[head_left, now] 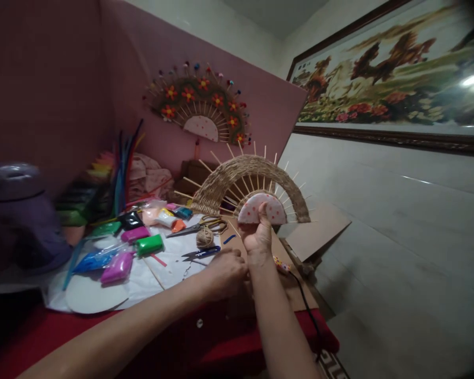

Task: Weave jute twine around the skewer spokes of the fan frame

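My right hand (258, 234) is closed on the pink dotted half-disc base of a woven fan (253, 181), holding it upright above the table. The fan is an arc of twine woven through wooden sticks that poke out past the weave. My left hand (226, 271) rests lower, knuckles up, fingers curled near the edge of a brown cardboard sheet (319, 231); what it grips is hidden. A ball of twine (204, 238), small blue snips (201, 253) and gold-handled scissors (205, 225) lie just beyond it.
Several coloured clay packets (136, 242) lie on white paper at left, with pipe cleaners (122, 163) behind. A finished flower-decorated fan (199, 105) hangs on the pink backboard. A purple container (18, 210) stands at far left. A framed painting (391, 79) hangs on the right wall.
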A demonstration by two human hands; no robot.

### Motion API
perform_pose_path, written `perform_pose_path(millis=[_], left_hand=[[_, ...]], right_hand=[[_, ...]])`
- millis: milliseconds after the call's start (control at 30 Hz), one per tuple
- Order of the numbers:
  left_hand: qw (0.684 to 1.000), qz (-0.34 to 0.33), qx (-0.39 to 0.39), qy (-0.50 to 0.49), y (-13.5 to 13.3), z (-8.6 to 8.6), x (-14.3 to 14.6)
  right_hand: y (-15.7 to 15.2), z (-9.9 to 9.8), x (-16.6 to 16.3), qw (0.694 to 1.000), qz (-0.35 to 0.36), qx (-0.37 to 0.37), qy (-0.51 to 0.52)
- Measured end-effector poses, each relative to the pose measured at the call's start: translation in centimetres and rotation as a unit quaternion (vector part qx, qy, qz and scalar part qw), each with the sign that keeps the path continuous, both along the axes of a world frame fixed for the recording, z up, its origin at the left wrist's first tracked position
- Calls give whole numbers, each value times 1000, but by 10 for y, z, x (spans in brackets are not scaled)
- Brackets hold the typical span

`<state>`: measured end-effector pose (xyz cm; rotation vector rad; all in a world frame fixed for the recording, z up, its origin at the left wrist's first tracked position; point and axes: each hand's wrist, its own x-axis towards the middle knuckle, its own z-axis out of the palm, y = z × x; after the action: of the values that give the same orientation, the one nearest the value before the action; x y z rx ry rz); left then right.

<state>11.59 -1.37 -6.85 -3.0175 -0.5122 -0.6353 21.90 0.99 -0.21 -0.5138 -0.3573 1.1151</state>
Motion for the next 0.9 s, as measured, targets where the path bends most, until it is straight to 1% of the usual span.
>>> perform_pose_path(millis=[33, 67, 100, 133, 200, 267, 367, 433, 500, 567, 633, 700, 800, 833, 900], left_hand=[[998, 25, -28, -41, -1, 3, -17], [993, 49, -72, -83, -1, 6, -32], [980, 74, -129, -129, 1, 9, -46], [959, 108, -189, -183, 4, 12, -57], [908, 145, -294, -262, 13, 16, -72], [858, 143, -386, -306, 24, 16, -77], [776, 107, -511, -354, 34, 12, -74], [733, 100, -553, -382, 36, 8, -71], [710, 116, -560, -411, 37, 4, -70], [700, 138, -552, -432, 38, 0, -73], [706, 155, -535, -437, 40, -5, -76], [731, 168, -505, -427, 41, -10, -79], [770, 185, -458, -403, 39, -16, -81], [781, 182, -445, -399, 38, -17, -80], [802, 153, -425, -391, 34, -19, -80]], right_hand=[[2, -4, -5, 1000, 3, -7, 22], [4, -8, -10, 999, 6, -9, 37], [6, -12, -14, 999, 9, -5, 38], [7, -15, -18, 999, 9, 2, 35], [8, -21, -25, 999, 13, 17, 24], [9, -24, -32, 999, 18, 19, 19], [12, -22, -36, 999, 27, 18, 23], [12, -17, -35, 999, 28, 23, 15], [11, -8, -31, 999, 22, 24, -2], [7, 2, -28, 1000, 7, 22, -11], [2, 11, -30, 1000, -9, 19, -2], [-3, 16, -41, 999, 1, 29, 16], [-8, 10, -72, 996, 25, 37, 74], [-9, 6, -83, 995, 43, 35, 85], [-11, -3, -99, 993, 79, 16, 88]])
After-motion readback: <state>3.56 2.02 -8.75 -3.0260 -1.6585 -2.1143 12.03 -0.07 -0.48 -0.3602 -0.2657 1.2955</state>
